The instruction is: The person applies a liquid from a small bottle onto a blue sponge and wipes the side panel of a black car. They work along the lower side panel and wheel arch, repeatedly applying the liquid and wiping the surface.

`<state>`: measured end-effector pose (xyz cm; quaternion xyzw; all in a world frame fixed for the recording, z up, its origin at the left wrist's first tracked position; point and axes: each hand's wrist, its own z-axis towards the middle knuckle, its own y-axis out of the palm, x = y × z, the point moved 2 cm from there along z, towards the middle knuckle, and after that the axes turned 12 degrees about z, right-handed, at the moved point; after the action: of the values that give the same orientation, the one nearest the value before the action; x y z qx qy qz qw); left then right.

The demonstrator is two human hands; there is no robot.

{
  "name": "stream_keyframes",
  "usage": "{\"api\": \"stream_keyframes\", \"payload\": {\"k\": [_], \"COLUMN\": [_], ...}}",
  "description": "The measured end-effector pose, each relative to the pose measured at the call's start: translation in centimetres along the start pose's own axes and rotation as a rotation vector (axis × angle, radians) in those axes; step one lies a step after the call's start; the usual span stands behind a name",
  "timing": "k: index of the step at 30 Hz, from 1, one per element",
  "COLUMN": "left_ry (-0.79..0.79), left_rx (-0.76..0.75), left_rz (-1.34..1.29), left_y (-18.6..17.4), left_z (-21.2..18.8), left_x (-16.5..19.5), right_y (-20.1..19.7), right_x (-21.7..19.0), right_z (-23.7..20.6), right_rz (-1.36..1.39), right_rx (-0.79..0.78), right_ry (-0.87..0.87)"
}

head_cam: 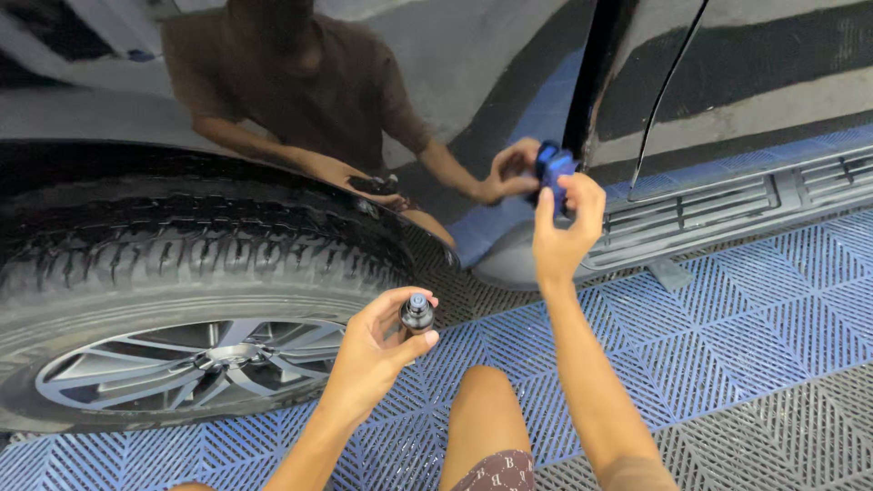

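Observation:
My right hand [566, 223] is raised and grips a small blue applicator pad [553, 170], pressed against the glossy black car body [473, 64] just behind the wheel arch. My left hand [377, 350] is lower, shut around a small dark bottle [417, 313] with a round cap, held upright over the floor near the tyre. The shiny panel mirrors my arms, the pad and the bottle.
A large black tyre [182, 264] with a silver alloy wheel [191, 364] fills the left. A grey side step [709, 214] runs along the car at right. Blue and grey grid floor tiles [727, 336] lie below. My bare knee [486, 414] is at bottom centre.

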<state>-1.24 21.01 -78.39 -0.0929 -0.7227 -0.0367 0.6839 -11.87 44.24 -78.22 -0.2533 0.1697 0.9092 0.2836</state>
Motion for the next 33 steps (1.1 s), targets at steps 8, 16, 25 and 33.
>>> {"api": "stream_keyframes", "payload": {"k": [8,16,25,33], "left_ry": [0.063,0.059,0.058,0.100], "left_rx": [-0.010,0.006,0.004,0.008], "left_rz": [0.000,0.013,0.016,-0.004], "left_y": [-1.4,-2.5,-2.9,-4.3], "left_z": [0.0,-1.1,-1.2,-0.8], "left_x": [0.9,2.2,2.9,3.0], "right_y": [5.3,2.5,7.1,6.2], "right_x": [-6.7,-4.5,-12.6,-12.6], "right_z": [-4.2,5.7,2.9,9.2], "right_rz": [0.143,0.125,0.215,0.090], "right_rx": [-0.194,0.024,-0.371,0.008], "right_ry": [-0.257,-0.030,-0.555,-0.257]}}
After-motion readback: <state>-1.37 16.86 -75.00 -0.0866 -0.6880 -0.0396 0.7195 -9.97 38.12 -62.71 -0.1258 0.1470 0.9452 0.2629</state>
